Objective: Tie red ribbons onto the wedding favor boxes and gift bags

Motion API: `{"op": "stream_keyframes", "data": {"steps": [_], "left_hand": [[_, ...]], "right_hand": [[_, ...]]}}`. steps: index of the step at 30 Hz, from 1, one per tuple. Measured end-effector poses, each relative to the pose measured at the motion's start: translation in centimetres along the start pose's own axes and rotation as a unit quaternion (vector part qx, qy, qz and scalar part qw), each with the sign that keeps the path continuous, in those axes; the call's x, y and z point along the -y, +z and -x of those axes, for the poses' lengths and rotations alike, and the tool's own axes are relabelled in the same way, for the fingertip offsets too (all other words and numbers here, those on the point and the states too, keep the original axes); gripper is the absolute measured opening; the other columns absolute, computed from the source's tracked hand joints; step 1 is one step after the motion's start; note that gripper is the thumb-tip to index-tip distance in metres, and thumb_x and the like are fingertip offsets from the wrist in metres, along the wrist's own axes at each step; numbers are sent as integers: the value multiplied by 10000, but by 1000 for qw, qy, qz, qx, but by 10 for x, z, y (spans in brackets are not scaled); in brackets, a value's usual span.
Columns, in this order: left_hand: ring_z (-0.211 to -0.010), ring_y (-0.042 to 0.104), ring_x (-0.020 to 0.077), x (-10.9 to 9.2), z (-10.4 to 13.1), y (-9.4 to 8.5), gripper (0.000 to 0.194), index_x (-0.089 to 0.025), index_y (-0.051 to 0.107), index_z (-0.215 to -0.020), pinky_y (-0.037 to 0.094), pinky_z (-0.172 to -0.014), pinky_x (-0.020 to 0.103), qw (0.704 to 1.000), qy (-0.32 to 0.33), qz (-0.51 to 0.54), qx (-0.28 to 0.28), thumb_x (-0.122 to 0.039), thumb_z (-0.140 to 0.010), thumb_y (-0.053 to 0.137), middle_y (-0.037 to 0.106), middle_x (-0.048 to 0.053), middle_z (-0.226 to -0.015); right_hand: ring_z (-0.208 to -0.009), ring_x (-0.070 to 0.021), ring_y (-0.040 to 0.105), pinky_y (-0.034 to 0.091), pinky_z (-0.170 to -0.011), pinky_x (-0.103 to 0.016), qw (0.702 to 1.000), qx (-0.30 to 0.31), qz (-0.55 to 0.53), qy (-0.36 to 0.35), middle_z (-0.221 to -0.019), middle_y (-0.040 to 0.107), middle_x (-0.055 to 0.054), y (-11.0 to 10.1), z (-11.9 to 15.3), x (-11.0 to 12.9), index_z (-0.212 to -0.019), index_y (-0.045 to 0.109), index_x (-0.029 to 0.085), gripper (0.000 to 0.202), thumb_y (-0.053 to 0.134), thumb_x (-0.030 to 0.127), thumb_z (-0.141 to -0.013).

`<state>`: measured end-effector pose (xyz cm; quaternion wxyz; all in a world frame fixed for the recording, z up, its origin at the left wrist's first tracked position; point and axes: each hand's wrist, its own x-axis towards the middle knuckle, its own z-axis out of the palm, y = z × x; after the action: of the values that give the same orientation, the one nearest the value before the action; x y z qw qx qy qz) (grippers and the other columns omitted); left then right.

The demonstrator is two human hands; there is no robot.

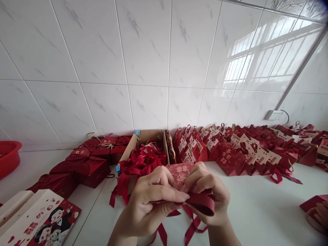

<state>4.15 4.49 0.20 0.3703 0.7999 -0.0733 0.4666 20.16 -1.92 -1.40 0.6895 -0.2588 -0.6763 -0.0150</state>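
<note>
Both of my hands meet low in the middle of the head view, pinching a dark red ribbon [205, 204]. My left hand [151, 200] has its thumb and forefinger closed on the ribbon. Fingers bent, my right hand [208, 191] grips it too, and a loop bulges out below its fingers. Loose ribbon tails hang beneath. Behind the fingers shows part of a red gift box [180, 172] with pale printed characters; its lower part is hidden by my hands.
An open cardboard box [128, 150] of red ribbons stands behind my left hand. Red gift boxes [87, 171] and printed cartons [38, 218] lie left, near a red basin [9, 159]. Rows of finished-looking boxes [230, 159] line the wall. Another person's hand [320, 215] holds a red box far right.
</note>
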Motion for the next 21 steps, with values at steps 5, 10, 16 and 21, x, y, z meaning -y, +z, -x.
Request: {"op": "stream_keyframes", "data": {"steps": [5,10,16,21], "left_hand": [[-802,559,156,-5,2,1,247,-229,700,-1044,496,-684,287,999,-37,-13,1,-91,-866,599,538,23,-776],[-1097,531,192,-5,2,2,464,-275,529,-1325,480,-926,302,986,-88,-141,7,-156,-882,592,557,67,-1141],[-1230,456,194,-5,3,-11,503,-326,476,-1363,389,-1072,316,973,-85,-198,-82,-160,-896,564,501,43,-1279],[-1236,464,193,-6,4,-15,416,-330,576,-1263,425,-1037,308,966,-90,-216,-111,-136,-896,557,493,36,-1263]], "right_hand": [[-589,-137,540,405,-597,-304,998,-9,-20,59,-702,667,17,1,0,5,-758,473,227,242,711,180,-757],[-619,-139,602,476,-542,-245,956,-60,-37,285,-723,671,11,-11,-5,9,-780,560,214,246,795,245,-716],[-644,-183,625,548,-559,-302,861,-313,142,374,-750,680,-19,-75,-1,-26,-835,603,195,411,843,434,-602],[-829,-211,614,535,-749,-350,744,-422,352,381,-961,649,-66,-130,21,-93,-950,561,182,397,714,462,-714]]}}
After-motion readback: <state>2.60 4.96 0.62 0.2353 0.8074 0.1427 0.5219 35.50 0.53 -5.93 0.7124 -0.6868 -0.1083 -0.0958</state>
